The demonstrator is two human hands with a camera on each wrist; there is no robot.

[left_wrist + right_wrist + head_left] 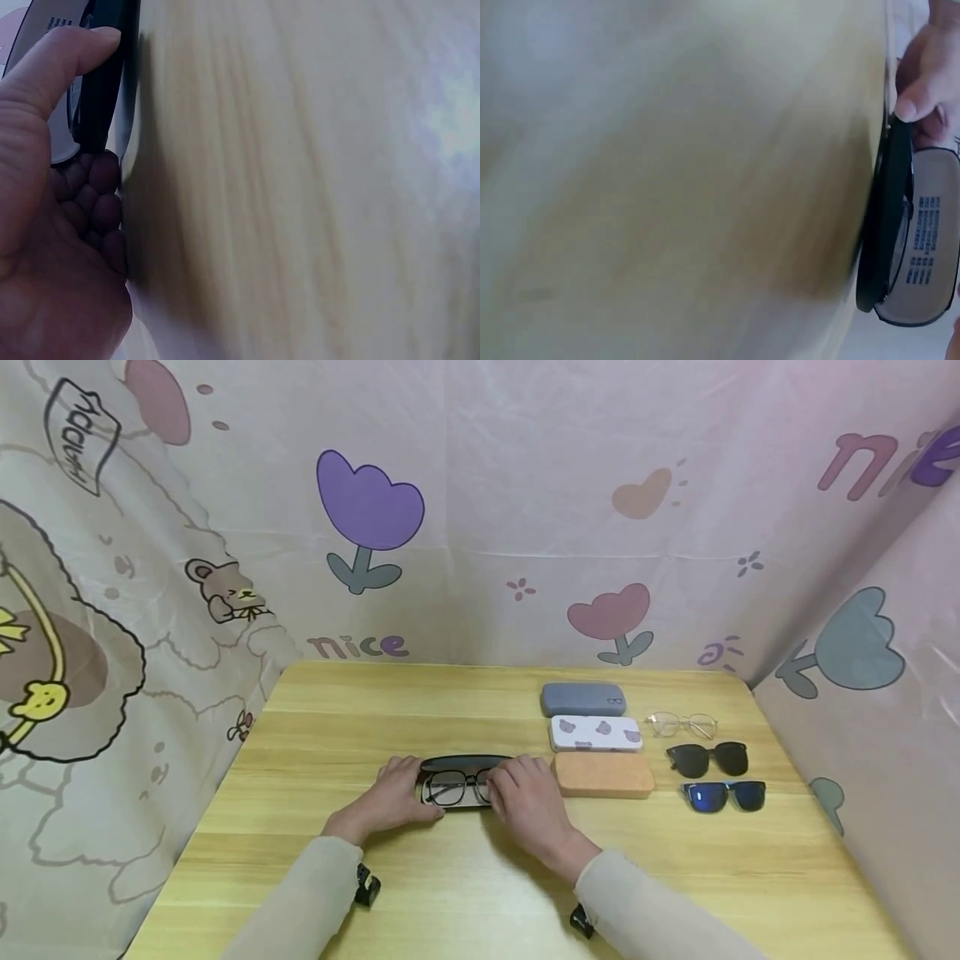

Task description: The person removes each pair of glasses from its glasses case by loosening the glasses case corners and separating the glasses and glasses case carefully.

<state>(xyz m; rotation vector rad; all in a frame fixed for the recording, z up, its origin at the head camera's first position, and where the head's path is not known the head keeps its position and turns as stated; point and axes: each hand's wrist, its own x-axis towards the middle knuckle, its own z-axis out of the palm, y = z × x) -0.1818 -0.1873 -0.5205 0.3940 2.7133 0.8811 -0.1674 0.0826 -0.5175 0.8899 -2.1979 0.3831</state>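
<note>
An open black glasses case [467, 762] lies on the table, its lid raised at the back and its pale lining showing. Black-framed eyeglasses [447, 788] sit in it, lenses facing me. My left hand [395, 797] grips the case's left end; in the left wrist view the thumb [97, 46] presses on the dark front rim, with the other fingers curled beneath. At the right end, my right hand [531, 806] has its bent fingers on the eyeglasses, covering part of the right lens. Blue printed lettering shows on the lid lining [924, 240] in the right wrist view.
Right of the hands stand a grey case [583, 699], a white bear-print case [596, 733] and an orange case [603, 775], the orange one close to my right hand. Beyond lie thin-framed glasses [682, 725], dark sunglasses [708, 760] and blue-lensed sunglasses [724, 796]. A printed curtain [480, 527] surrounds the table.
</note>
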